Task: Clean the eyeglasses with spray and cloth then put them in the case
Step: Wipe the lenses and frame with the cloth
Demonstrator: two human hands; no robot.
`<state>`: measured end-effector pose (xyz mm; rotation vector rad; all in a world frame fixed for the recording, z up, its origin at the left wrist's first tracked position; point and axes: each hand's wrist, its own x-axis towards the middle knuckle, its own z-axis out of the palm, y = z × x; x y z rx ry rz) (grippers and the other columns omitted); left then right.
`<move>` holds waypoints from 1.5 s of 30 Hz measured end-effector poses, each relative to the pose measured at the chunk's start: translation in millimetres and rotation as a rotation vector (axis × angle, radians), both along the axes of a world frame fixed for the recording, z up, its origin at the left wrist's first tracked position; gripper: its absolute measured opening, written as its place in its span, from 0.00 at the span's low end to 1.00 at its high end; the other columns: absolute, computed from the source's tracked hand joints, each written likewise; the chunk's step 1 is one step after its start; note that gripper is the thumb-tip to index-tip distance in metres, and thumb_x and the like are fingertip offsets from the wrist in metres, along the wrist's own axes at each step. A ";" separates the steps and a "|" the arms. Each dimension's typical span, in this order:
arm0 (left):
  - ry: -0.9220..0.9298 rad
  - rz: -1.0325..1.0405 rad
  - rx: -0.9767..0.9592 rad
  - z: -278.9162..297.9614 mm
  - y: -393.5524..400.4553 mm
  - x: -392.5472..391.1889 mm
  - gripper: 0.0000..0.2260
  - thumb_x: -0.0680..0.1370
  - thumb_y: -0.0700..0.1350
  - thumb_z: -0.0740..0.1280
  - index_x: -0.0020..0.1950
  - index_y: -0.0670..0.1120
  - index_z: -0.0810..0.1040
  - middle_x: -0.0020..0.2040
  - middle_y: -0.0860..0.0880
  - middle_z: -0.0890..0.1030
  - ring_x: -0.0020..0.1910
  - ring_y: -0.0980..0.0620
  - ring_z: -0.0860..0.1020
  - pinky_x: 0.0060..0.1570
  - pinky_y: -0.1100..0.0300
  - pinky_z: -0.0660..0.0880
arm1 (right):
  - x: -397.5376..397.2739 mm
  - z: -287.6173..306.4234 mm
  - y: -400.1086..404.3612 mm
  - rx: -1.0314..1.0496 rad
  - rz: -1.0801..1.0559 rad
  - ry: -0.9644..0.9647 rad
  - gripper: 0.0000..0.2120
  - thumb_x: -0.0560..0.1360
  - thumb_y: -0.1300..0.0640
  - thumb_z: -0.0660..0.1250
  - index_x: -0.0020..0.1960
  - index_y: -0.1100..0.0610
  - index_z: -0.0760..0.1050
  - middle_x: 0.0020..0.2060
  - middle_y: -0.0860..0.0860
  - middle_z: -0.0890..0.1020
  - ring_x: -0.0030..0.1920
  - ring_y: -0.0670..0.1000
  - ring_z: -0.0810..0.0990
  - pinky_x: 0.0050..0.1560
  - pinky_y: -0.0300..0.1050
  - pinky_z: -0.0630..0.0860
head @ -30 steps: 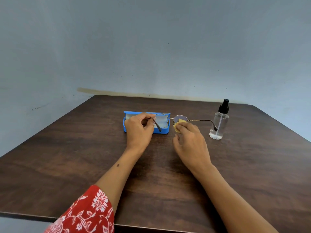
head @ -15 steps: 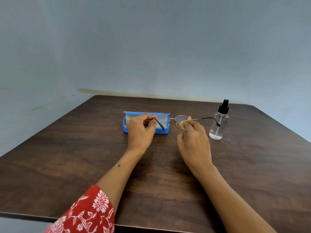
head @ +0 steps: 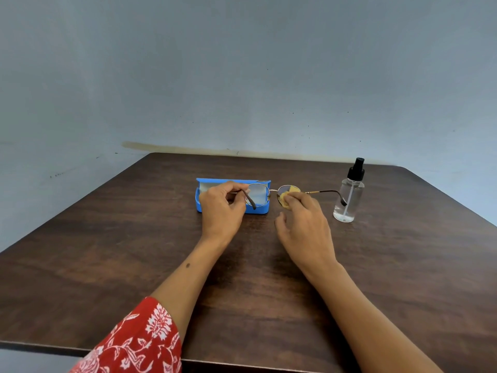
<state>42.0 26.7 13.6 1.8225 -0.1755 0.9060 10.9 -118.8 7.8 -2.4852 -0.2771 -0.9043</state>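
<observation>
Gold-rimmed eyeglasses (head: pixel 271 191) at frame centre, above counter (head: pixel 134 251): left hand (head: pixel 222 208) pinches one temple, right hand (head: pixel 304 222) pinches yellow cloth (head: pixel 288 196) on lens. Blue case (head: pixel 204 205) open behind; spray bottle (head: pixel 349 195) right.

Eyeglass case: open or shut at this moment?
Open. The blue case shows its pale lining, lid raised behind; the eyeglasses are held above it, not inside.

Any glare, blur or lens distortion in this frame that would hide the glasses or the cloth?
Head view: light is soft and even, with only faint shadows under the left hand and right hand. The table edges splay outward, a wide-angle effect. The eyeglasses and yellow cloth read sharp. The spray bottle shows no strong glare.
</observation>
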 end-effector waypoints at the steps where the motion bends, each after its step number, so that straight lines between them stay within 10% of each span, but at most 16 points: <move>1: -0.001 0.003 -0.005 0.2 0.1 0.2 0.06 0.71 0.33 0.71 0.45 0.43 0.83 0.35 0.58 0.79 0.36 0.62 0.80 0.39 0.68 0.78 | 0.0 0.6 -0.7 0.024 -0.026 0.000 0.14 0.73 0.63 0.63 0.59 0.63 0.76 0.59 0.55 0.76 0.60 0.54 0.72 0.50 0.46 0.74; 45: 0.029 -0.008 -0.008 0.0 -2.8 -0.8 0.05 0.72 0.34 0.70 0.41 0.44 0.83 0.34 0.59 0.79 0.36 0.62 0.81 0.40 0.65 0.79 | 3.1 -2.1 -5.9 0.002 -0.024 -0.001 0.17 0.70 0.69 0.63 0.59 0.65 0.75 0.59 0.57 0.77 0.59 0.57 0.72 0.49 0.48 0.74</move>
